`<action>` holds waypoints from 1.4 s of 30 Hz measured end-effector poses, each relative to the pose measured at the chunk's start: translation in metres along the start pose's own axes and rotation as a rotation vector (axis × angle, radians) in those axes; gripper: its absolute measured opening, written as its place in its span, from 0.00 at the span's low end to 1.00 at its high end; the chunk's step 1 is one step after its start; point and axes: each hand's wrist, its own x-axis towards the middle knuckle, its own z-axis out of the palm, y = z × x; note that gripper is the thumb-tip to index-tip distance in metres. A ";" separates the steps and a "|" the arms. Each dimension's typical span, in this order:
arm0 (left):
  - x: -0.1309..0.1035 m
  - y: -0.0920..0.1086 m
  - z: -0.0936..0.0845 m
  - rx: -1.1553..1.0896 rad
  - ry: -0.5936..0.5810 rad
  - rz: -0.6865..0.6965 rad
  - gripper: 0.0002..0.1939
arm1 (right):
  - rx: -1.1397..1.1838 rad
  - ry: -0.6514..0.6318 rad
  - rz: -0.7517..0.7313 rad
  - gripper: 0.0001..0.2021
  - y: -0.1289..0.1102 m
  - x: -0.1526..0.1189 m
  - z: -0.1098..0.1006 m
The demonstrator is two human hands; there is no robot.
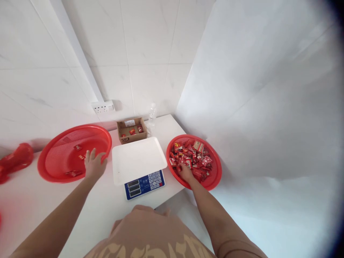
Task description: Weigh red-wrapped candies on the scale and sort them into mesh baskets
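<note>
While the left hand (95,165) hangs over the near right edge of the left red basket (52,156), its fingers are spread apart and point inward, with nothing seen between them. A few wrapped packets (73,173) lie scattered on the bottom of that basket, to the left of this hand; one of them shows just beside its fingertips.

The right hand (185,173) is down inside the right red basket (218,166), at its near left side, with fingers bent onto the heap of red packets (197,157). A small dark red packet shows at its fingertips, but I cannot tell whether it is pinched or only touched. The rest of the heap spreads beyond this hand and to its right, filling much of the basket.

Between the two baskets, and between the two hands, a digital scale (157,181) stands on the white counter (83,208), its blue keypad panel facing the person. A white tray (138,159) sits on top of it. Behind the tray there is an open cardboard box (138,137) with a few red packets in it, and a clear bottle (152,114) stands near the box, to its right.
</note>
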 end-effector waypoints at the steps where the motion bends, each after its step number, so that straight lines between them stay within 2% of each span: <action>1: -0.006 0.007 0.004 -0.027 0.019 0.061 0.14 | 0.069 0.010 0.027 0.11 0.000 0.000 -0.002; 3: -0.019 0.021 0.012 -0.096 0.028 0.172 0.11 | 0.295 0.058 0.100 0.14 -0.001 0.000 -0.009; 5: -0.032 0.037 0.018 -0.181 -0.007 0.239 0.09 | 0.616 0.113 0.189 0.18 -0.005 -0.002 -0.021; 7: -0.045 0.054 0.022 -0.292 -0.086 0.272 0.09 | 0.921 0.125 0.261 0.21 -0.014 -0.007 -0.036; 9: -0.059 0.073 0.023 -0.431 -0.206 0.260 0.10 | 1.155 0.068 0.303 0.22 -0.028 -0.015 -0.049; 11: -0.074 0.095 0.024 -0.594 -0.383 0.172 0.13 | 1.291 -0.058 0.307 0.18 -0.046 -0.025 -0.058; 14: -0.095 0.124 0.024 -0.916 -0.719 -0.079 0.21 | 1.368 -0.325 0.276 0.12 -0.079 -0.045 -0.056; 17: -0.109 0.141 0.024 -1.255 -1.018 -0.328 0.25 | 1.387 -0.585 0.233 0.12 -0.110 -0.064 -0.038; 19: -0.113 0.142 0.025 -1.392 -1.147 -0.433 0.24 | 1.393 -0.714 0.251 0.13 -0.125 -0.074 -0.021; 20: -0.114 0.140 0.025 -1.432 -1.176 -0.463 0.24 | 1.391 -0.762 0.272 0.13 -0.130 -0.077 -0.013; 23: -0.113 0.127 0.027 -1.477 -1.121 -0.511 0.20 | 1.354 -0.836 0.337 0.15 -0.138 -0.081 0.007; 26: -0.107 0.113 0.029 -1.411 -0.946 -0.578 0.16 | 1.296 -0.795 0.392 0.17 -0.140 -0.076 0.016; 28: -0.100 0.107 0.029 -1.291 -0.815 -0.589 0.14 | 1.270 -0.744 0.414 0.15 -0.144 -0.069 0.018; 30: -0.091 0.102 0.027 -1.173 -0.719 -0.539 0.14 | 1.261 -0.699 0.393 0.12 -0.152 -0.063 0.017; 32: -0.082 0.098 0.025 -1.102 -0.670 -0.479 0.17 | 1.230 -0.685 0.343 0.13 -0.162 -0.057 0.018; 34: -0.076 0.092 0.023 -1.023 -0.606 -0.458 0.26 | 1.128 -0.641 0.315 0.19 -0.168 -0.053 0.019; 37: -0.073 0.080 0.023 -0.766 -0.444 -0.393 0.36 | 0.889 -0.474 0.316 0.30 -0.168 -0.052 0.021; 39: -0.075 0.070 0.024 -0.620 -0.388 -0.329 0.35 | 0.813 -0.407 0.326 0.30 -0.160 -0.054 0.022; 42: -0.083 0.057 0.023 -0.567 -0.376 -0.267 0.28 | 0.905 -0.403 0.376 0.22 -0.147 -0.058 0.023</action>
